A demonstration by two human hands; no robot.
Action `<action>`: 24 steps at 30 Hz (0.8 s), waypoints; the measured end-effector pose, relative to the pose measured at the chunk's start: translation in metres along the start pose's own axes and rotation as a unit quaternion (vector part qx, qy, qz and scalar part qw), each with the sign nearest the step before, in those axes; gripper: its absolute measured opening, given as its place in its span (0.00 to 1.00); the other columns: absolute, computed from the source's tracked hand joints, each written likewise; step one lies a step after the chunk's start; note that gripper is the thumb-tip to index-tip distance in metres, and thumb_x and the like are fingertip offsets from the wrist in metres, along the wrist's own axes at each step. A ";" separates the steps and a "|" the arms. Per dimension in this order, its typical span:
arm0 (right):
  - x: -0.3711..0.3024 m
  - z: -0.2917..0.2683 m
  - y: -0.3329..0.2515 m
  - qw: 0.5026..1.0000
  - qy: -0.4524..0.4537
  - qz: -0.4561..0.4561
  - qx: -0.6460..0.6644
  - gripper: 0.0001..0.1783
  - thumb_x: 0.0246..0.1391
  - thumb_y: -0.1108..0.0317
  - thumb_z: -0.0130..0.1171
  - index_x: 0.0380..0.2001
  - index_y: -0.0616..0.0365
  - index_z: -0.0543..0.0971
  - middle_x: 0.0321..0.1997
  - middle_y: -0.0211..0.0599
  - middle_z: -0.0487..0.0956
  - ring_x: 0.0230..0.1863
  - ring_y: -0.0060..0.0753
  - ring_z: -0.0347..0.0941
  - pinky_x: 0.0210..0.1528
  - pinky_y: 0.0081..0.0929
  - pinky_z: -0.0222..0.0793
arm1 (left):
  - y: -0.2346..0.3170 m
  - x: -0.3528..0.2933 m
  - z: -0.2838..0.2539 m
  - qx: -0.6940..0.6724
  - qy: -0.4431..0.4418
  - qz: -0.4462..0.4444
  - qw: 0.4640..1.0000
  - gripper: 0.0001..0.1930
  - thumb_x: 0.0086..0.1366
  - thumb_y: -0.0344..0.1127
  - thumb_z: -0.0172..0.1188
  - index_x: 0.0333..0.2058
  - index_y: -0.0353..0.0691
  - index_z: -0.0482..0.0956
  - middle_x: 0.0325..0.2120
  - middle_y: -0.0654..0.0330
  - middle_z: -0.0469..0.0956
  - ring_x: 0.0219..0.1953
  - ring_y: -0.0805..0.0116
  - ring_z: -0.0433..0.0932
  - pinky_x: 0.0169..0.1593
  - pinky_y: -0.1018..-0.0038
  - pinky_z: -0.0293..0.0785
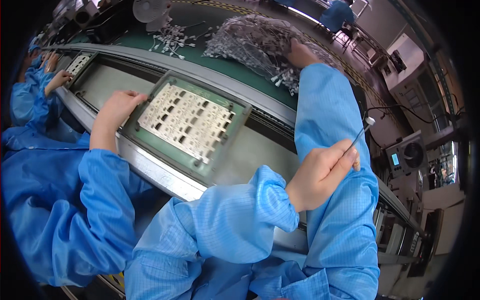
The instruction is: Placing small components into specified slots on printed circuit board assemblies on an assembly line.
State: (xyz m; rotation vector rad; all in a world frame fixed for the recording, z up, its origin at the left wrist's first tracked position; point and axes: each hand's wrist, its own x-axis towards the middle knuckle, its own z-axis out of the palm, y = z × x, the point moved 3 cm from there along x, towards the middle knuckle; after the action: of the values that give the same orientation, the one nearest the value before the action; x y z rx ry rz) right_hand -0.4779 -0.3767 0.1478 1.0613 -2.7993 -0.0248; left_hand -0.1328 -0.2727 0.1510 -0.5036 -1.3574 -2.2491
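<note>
My left hand is crossed over my right forearm, its fingers closed on a short cable. A white connector tips the thin dark wire, which sticks up past my thumb. Far ahead, my right hand reaches into a heap of cables with white connectors, partly in clear plastic. Its fingertips are lost among the cables, so their grip is hidden. On the conveyor, left of my arms, lies a green-framed fixture carrying a pale circuit board panel with several dark parts.
A co-worker's hand touches the fixture's left edge. Metal rails border the conveyor. A smaller cable pile and a white fan sit on the green bench beyond. Farther left, other workers' hands are at another board. A boxy device stands right.
</note>
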 end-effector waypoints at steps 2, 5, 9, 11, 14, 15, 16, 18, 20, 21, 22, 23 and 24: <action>0.021 0.002 -0.029 0.999 0.024 -0.034 0.008 0.33 0.60 0.53 0.58 0.61 0.61 0.66 0.54 0.66 0.79 0.58 0.67 0.76 0.61 0.54 0.70 | 0.011 -0.006 -0.023 0.011 0.017 0.036 0.999 0.13 0.78 0.35 0.48 0.37 0.32 0.74 0.27 0.52 0.79 0.32 0.57 0.80 0.40 0.68 0.75; 0.089 -0.011 0.050 0.972 0.187 -0.113 -0.085 0.25 0.65 0.50 0.53 0.49 0.64 0.76 0.46 0.65 0.81 0.50 0.67 0.79 0.54 0.52 0.73 | 0.037 -0.007 -0.030 0.003 -0.039 0.064 0.997 0.11 0.77 0.35 0.49 0.38 0.34 0.75 0.28 0.50 0.80 0.33 0.50 0.81 0.38 0.67 0.75; 0.110 -0.047 0.028 0.951 0.212 -0.208 0.081 0.27 0.65 0.45 0.54 0.45 0.63 0.81 0.39 0.51 0.83 0.43 0.53 0.81 0.49 0.46 0.74 | 0.049 -0.014 -0.068 0.049 -0.030 0.033 0.998 0.11 0.77 0.34 0.49 0.38 0.33 0.75 0.28 0.52 0.80 0.32 0.58 0.81 0.38 0.70 0.75; 0.073 -0.097 0.133 0.822 0.112 -0.341 0.443 0.31 0.60 0.41 0.58 0.51 0.57 0.79 0.52 0.55 0.82 0.54 0.50 0.78 0.60 0.50 0.67 | 0.051 -0.011 -0.054 0.027 -0.108 0.015 0.994 0.12 0.78 0.33 0.49 0.39 0.31 0.76 0.29 0.55 0.80 0.31 0.67 0.80 0.39 0.74 0.75; 0.045 -0.104 0.027 0.954 0.105 -0.106 0.261 0.21 0.63 0.54 0.56 0.50 0.59 0.80 0.49 0.58 0.81 0.52 0.52 0.79 0.56 0.49 0.70 | 0.046 -0.016 -0.085 0.071 -0.014 0.029 0.997 0.12 0.78 0.33 0.50 0.39 0.31 0.77 0.25 0.57 0.77 0.27 0.71 0.76 0.36 0.75 0.73; 0.000 -0.121 -0.025 0.984 0.117 0.032 0.132 0.17 0.64 0.61 0.55 0.49 0.60 0.80 0.47 0.59 0.81 0.51 0.53 0.79 0.54 0.48 0.71 | 0.049 -0.017 -0.088 0.077 -0.014 0.012 0.997 0.12 0.78 0.33 0.50 0.40 0.31 0.77 0.23 0.59 0.75 0.25 0.74 0.73 0.33 0.76 0.71; -0.008 -0.127 0.034 0.983 0.131 0.059 0.110 0.17 0.64 0.61 0.55 0.49 0.60 0.80 0.47 0.59 0.81 0.51 0.53 0.79 0.54 0.48 0.71 | 0.055 -0.015 -0.077 0.065 -0.047 0.004 0.997 0.12 0.78 0.33 0.50 0.40 0.31 0.77 0.21 0.61 0.73 0.23 0.76 0.70 0.31 0.76 0.68; -0.015 -0.128 0.158 0.969 0.180 -0.004 0.171 0.29 0.63 0.42 0.55 0.48 0.59 0.82 0.36 0.42 0.84 0.40 0.37 0.81 0.49 0.40 0.74 | 0.058 -0.012 -0.060 0.037 -0.098 -0.025 0.994 0.11 0.78 0.34 0.50 0.40 0.32 0.77 0.17 0.64 0.68 0.20 0.78 0.64 0.27 0.76 0.63; -0.031 -0.088 0.168 0.980 0.113 0.094 0.136 0.30 0.61 0.40 0.58 0.51 0.55 0.82 0.36 0.41 0.83 0.42 0.32 0.80 0.50 0.38 0.73 | 0.054 -0.013 -0.064 0.071 -0.092 -0.019 0.993 0.11 0.78 0.34 0.50 0.39 0.34 0.77 0.17 0.62 0.68 0.19 0.76 0.65 0.26 0.75 0.63; -0.048 -0.073 0.202 0.981 0.108 0.109 0.116 0.31 0.60 0.40 0.58 0.53 0.54 0.81 0.37 0.41 0.83 0.43 0.33 0.80 0.51 0.37 0.73 | 0.053 -0.014 -0.058 0.058 -0.105 -0.013 0.993 0.11 0.78 0.34 0.50 0.39 0.34 0.77 0.17 0.62 0.68 0.19 0.76 0.65 0.26 0.75 0.63; -0.065 -0.045 0.215 0.981 0.108 0.131 0.095 0.33 0.60 0.39 0.58 0.56 0.56 0.79 0.39 0.43 0.83 0.45 0.37 0.80 0.52 0.39 0.73 | 0.049 -0.014 -0.056 0.074 -0.110 0.003 0.991 0.11 0.77 0.34 0.50 0.39 0.34 0.77 0.17 0.61 0.68 0.19 0.76 0.66 0.27 0.74 0.63; -0.074 -0.019 0.206 0.981 0.104 0.143 0.083 0.36 0.60 0.39 0.57 0.59 0.57 0.76 0.41 0.45 0.84 0.47 0.41 0.81 0.53 0.41 0.73 | 0.048 -0.015 -0.057 0.101 -0.105 0.017 0.989 0.11 0.77 0.35 0.50 0.39 0.35 0.77 0.17 0.60 0.69 0.19 0.75 0.67 0.27 0.74 0.63; -0.081 -0.001 0.188 0.984 0.046 0.161 0.060 0.38 0.60 0.38 0.57 0.62 0.57 0.73 0.46 0.50 0.83 0.52 0.47 0.80 0.56 0.43 0.72 | 0.043 -0.014 -0.060 0.107 -0.102 0.014 0.989 0.11 0.77 0.35 0.50 0.39 0.35 0.77 0.17 0.60 0.69 0.19 0.75 0.67 0.27 0.74 0.63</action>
State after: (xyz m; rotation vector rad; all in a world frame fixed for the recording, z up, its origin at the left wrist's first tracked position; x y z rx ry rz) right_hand -0.5410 -0.1822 0.1504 0.6011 -2.8788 0.2255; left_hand -0.1013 -0.3409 0.1484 -0.6854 -1.6591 -2.0424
